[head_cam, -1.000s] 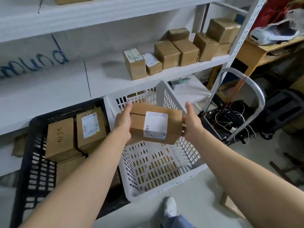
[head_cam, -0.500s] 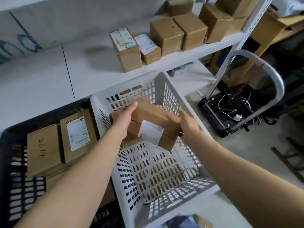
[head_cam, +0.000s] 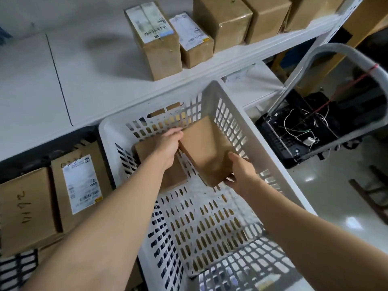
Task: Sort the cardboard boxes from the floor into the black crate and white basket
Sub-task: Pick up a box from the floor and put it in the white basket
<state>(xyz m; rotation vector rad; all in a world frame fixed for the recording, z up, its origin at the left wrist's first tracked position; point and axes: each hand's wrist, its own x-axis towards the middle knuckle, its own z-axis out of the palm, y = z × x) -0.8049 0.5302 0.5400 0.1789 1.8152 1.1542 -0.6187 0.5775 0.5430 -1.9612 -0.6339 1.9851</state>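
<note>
Since the earlier frame, the cardboard box has been lowered deep into the white basket, its label turned out of sight. It is held tilted between the left hand and right hand, both closed on it, beside a box lying in the far-left corner. If released tilted, it could topple or wedge against that box. In the black crate, "2114" may be read handwritten; printed labels are illegible.
</note>
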